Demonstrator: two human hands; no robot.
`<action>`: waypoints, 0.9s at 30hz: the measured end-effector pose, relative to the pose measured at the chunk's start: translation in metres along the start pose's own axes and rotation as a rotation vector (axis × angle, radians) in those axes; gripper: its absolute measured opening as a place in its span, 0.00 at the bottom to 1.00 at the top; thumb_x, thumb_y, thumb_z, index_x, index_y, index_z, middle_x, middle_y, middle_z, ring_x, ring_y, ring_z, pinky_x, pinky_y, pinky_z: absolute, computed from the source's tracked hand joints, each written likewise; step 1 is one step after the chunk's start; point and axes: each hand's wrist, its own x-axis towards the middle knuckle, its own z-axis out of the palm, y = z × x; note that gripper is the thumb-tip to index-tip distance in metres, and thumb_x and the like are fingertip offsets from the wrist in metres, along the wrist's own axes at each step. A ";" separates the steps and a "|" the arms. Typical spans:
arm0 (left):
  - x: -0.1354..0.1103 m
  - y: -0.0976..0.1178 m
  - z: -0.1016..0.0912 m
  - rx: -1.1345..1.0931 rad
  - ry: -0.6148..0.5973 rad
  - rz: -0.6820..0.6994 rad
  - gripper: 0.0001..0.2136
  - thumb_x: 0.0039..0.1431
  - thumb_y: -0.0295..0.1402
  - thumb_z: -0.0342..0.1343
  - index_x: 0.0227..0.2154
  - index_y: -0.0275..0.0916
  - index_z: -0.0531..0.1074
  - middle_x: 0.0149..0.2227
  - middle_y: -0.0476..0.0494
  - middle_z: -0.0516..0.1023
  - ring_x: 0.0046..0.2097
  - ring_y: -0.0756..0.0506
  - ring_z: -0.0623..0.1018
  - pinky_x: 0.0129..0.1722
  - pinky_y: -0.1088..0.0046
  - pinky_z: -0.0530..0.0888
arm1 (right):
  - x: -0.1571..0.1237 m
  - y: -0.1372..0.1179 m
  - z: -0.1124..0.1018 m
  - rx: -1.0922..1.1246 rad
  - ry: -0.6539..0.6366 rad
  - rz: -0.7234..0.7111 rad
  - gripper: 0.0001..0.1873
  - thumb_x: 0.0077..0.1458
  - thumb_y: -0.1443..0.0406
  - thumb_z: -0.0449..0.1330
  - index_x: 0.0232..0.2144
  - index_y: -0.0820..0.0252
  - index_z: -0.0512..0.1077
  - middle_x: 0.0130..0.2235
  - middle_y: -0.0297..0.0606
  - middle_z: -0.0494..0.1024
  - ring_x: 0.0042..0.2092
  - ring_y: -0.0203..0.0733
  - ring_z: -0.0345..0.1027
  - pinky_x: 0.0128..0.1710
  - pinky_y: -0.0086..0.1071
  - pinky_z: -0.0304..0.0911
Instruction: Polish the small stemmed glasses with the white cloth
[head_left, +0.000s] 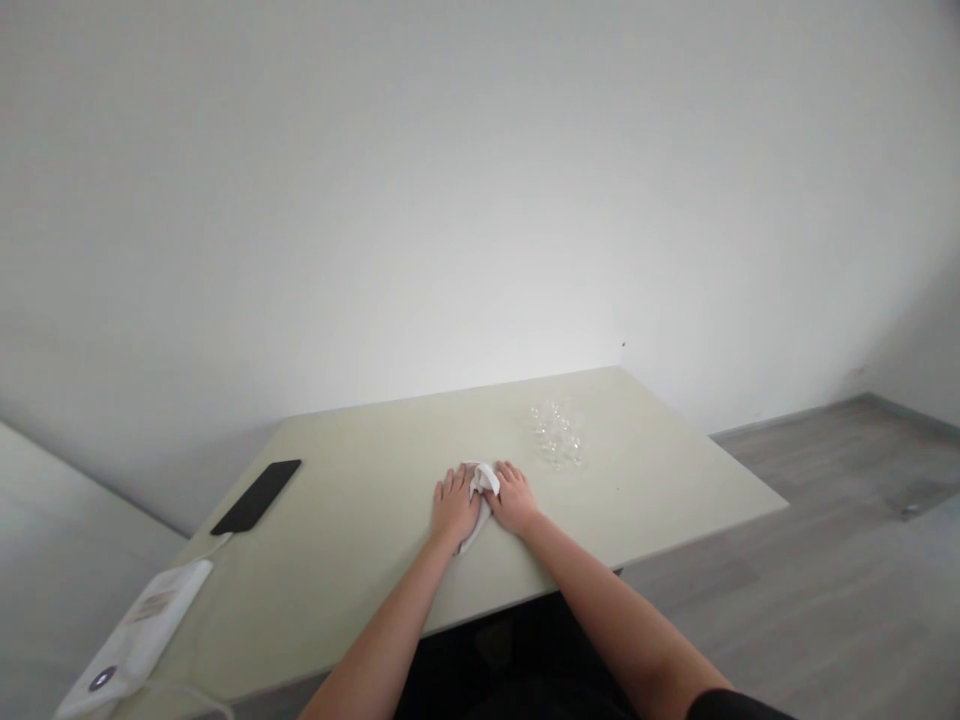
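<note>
A crumpled whitish cloth (486,480) lies on the pale tabletop (360,500), bunched up between my two hands. My left hand (454,507) rests palm down at its left side, fingers stretched forward and slightly apart. On the other side, my right hand (515,499) lies palm down with its fingers extended and its thumb side against the cloth. One flap of the cloth trails toward me below the hands. What lies under the palms is hidden. Just beyond my right hand sits a cluster of small clear, shiny objects (556,433), too blurred to name.
A flat black rectangular device (257,496) lies at the table's left. Nearer me on that edge is a white box-like object (139,635) with cables. A white wall (450,200) stands behind the table; grey wooden flooring (810,560) shows at right.
</note>
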 end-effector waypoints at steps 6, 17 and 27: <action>0.003 0.004 -0.002 0.000 0.020 -0.026 0.26 0.64 0.40 0.40 0.63 0.40 0.56 0.67 0.41 0.53 0.67 0.36 0.53 0.64 0.50 0.52 | -0.001 -0.006 -0.006 -0.053 -0.068 0.028 0.29 0.63 0.58 0.48 0.62 0.65 0.56 0.66 0.48 0.55 0.67 0.52 0.43 0.64 0.45 0.40; 0.033 -0.011 0.002 0.000 -0.056 0.041 0.26 0.66 0.41 0.35 0.65 0.42 0.51 0.68 0.44 0.50 0.69 0.39 0.49 0.65 0.53 0.49 | 0.014 -0.001 -0.008 -0.104 -0.207 0.015 0.38 0.61 0.48 0.46 0.67 0.58 0.44 0.69 0.47 0.43 0.69 0.56 0.32 0.64 0.57 0.27; 0.035 -0.013 0.000 -0.042 -0.078 0.026 0.25 0.67 0.38 0.37 0.65 0.43 0.50 0.68 0.45 0.51 0.69 0.42 0.49 0.66 0.53 0.48 | 0.021 0.004 -0.012 -0.081 -0.208 0.013 0.39 0.60 0.47 0.47 0.67 0.58 0.46 0.69 0.45 0.45 0.69 0.53 0.32 0.64 0.54 0.26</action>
